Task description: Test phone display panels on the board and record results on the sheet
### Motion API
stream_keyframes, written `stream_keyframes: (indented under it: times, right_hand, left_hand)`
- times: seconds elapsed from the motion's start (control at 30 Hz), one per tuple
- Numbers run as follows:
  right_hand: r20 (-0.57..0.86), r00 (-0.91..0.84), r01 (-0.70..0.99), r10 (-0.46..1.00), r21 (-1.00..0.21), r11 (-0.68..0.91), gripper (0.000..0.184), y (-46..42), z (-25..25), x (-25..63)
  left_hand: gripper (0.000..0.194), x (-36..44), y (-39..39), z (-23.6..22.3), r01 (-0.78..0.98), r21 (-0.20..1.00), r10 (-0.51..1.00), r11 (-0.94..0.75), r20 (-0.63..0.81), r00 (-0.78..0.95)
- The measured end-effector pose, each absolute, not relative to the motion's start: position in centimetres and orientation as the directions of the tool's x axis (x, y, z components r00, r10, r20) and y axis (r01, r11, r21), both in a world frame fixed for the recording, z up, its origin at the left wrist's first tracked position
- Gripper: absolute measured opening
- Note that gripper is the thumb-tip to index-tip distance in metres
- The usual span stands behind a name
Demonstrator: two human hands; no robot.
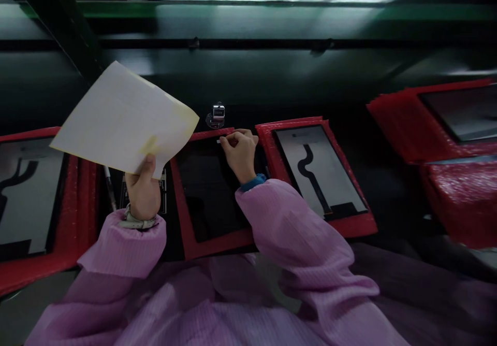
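Note:
My left hand [144, 190] holds up a sheet of paper [120, 115], whitish with yellow edges, pinched between thumb and fingers at its lower corner. My right hand [241, 152] is at the top edge of a dark screen panel [212, 185], fingers pinched. A tiny white piece, like a small label or sticker [219, 141], shows at its fingertips. The dark panel lies face up on a red bubble-wrap sheet [217, 245]. Just beyond it stands a small metal tally counter [218, 114].
Right of the middle, a panel [295, 164] with a black flex cable lies on red wrap. Another cabled panel [31, 196] lies at the left. Red-wrapped stacks [462, 196] fill the far right. A pen [110, 188] lies near my left wrist. A green metal frame [240, 10] runs behind.

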State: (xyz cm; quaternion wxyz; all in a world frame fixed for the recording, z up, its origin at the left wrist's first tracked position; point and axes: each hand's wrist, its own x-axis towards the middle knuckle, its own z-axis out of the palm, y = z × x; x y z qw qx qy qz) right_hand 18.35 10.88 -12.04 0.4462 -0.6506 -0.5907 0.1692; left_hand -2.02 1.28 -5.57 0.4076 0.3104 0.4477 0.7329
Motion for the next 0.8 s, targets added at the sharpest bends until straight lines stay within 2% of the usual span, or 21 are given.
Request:
stream_keyframes:
  times: [0.23, 0.37, 0.47, 0.53, 0.6, 0.63, 0.7, 0.8]
  right_hand:
    - [0.325, 0.207, 0.725, 0.923, -0.684, 0.079, 0.02, 10.8, -12.2, 18.6]
    - [0.393, 0.223, 0.692, 0.892, -0.708, 0.139, 0.012, 11.3, -12.7, 19.2]
    - [0.453, 0.241, 0.658, 0.858, -0.726, 0.199, 0.015, 11.2, -12.0, 19.2]
    - [0.462, 0.203, 0.556, 0.863, -0.78, 0.287, 0.022, 10.8, -11.0, 18.8]
    - [0.397, 0.062, 0.315, 0.916, -0.878, 0.36, 0.038, 10.1, -10.0, 18.4]
    - [0.341, -0.036, 0.168, 0.939, -0.925, 0.342, 0.048, 9.7, -9.5, 18.1]
    - [0.202, -0.207, -0.051, 0.957, -0.979, 0.196, 0.06, 8.9, -8.8, 17.6]
    - [0.038, -0.235, -0.134, 0.971, -0.991, 0.007, 0.05, 8.2, -8.3, 17.3]
  left_hand:
    - [0.042, -1.9, 1.4, -5.6, -0.314, 0.9, 0.865, -0.301, 0.119, -0.488]
    - [0.037, -2.2, 1.4, -5.8, -0.32, 0.901, 0.875, -0.292, 0.117, -0.469]
    - [0.042, -2.3, 1.3, -5.8, -0.331, 0.905, 0.895, -0.268, 0.106, -0.434]
    - [0.044, -2.2, 1.2, -5.8, -0.345, 0.907, 0.909, -0.242, 0.087, -0.407]
    - [0.048, -2.0, 1.0, -5.9, -0.357, 0.914, 0.934, -0.194, 0.06, -0.353]
    - [0.05, -2.0, 0.9, -6.0, -0.354, 0.921, 0.948, -0.161, 0.045, -0.315]
    - [0.056, -1.9, 0.7, -6.5, -0.317, 0.943, 0.968, -0.102, 0.021, -0.25]
    - [0.059, -1.8, 0.4, -7.1, -0.226, 0.973, 0.985, -0.048, 0.009, -0.17]
